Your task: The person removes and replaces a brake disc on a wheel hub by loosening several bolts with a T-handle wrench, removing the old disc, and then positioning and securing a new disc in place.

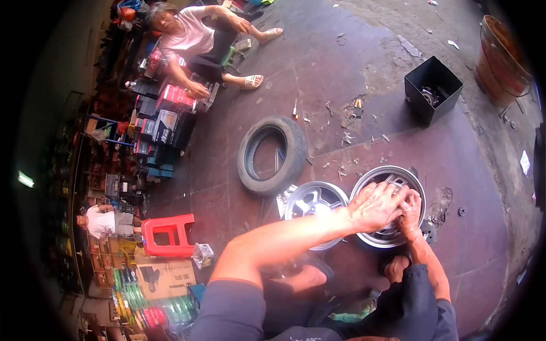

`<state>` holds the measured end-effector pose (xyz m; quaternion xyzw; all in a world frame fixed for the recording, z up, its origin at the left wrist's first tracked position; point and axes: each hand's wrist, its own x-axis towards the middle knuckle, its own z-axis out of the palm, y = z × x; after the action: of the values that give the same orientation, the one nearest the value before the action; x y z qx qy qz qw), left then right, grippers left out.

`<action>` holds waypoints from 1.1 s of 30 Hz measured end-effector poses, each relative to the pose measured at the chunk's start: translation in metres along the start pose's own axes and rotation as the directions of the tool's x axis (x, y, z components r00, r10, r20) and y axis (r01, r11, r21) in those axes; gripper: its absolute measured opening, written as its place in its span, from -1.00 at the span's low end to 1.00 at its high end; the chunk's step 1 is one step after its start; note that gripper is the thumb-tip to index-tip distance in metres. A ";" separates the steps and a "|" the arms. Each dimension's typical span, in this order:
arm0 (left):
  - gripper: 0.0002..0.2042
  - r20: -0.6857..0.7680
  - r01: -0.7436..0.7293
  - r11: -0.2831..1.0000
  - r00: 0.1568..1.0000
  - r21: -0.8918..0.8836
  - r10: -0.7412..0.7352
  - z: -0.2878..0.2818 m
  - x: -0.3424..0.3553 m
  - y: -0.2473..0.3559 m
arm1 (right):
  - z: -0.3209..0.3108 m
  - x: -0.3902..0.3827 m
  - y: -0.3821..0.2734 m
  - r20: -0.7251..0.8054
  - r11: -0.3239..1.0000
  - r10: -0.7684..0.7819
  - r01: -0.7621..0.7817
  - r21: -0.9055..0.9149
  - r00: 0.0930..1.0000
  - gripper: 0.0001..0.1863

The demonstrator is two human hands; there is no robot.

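Both my hands meet over the centre of a silver wheel rim (360, 183) that lies on the floor in front of me. My left hand (375, 204) has its fingers bent down over the hub area, its back facing up. Close against it, my right hand (410, 212) has its fingers curled in at the same spot. Whatever the fingers grip is hidden beneath them. Just left of this rim lies a second silver wheel rim (314, 193) with spokes, partly behind my left forearm. A black tyre (293, 165) lies flat beyond it.
A black square bin (430, 111) with metal parts stands far right, near a rusty bucket (495, 62). Small metal bits litter the floor beyond the rims. At left are a red stool (187, 249), a cardboard box (165, 278), stacked boxes (175, 101), and two people, one seated.
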<state>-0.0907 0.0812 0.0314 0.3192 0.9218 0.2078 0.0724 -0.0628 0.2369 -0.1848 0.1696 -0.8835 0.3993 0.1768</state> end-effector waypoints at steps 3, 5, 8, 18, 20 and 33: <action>-0.59 0.132 -0.352 0.932 0.932 0.093 0.339 -0.019 0.002 -0.004 | 0.003 -0.005 0.003 -0.020 0.987 0.115 -0.112 0.112 0.993 -0.73; -0.65 0.326 -0.576 0.779 0.807 0.248 0.493 -0.018 0.005 -0.008 | -0.001 -0.001 0.002 0.012 0.999 0.036 -0.036 -0.026 0.999 -0.71; -0.70 0.410 -0.647 0.662 0.758 0.379 0.507 -0.015 0.009 -0.013 | -0.002 0.005 -0.008 0.014 1.000 0.025 -0.025 0.009 1.000 -0.69; -0.41 0.081 0.333 0.936 0.942 -0.114 -0.326 0.006 0.021 -0.002 | -0.005 0.002 0.003 0.037 0.999 -0.038 0.039 -0.021 0.999 -0.63; -0.42 -0.115 -0.044 0.999 0.992 0.031 0.048 0.000 0.009 -0.015 | -0.009 0.010 -0.009 0.082 0.999 -0.024 0.027 -0.028 0.996 -0.64; -0.68 -0.038 0.190 0.981 0.981 -0.044 -0.191 0.032 0.016 -0.016 | -0.010 0.004 -0.005 0.076 0.997 -0.008 0.013 -0.077 0.997 -0.58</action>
<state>-0.1038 0.0900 -0.0042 0.2235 0.9451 0.2249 0.0790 -0.0626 0.2405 -0.1737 0.1823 -0.9034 0.3573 0.1516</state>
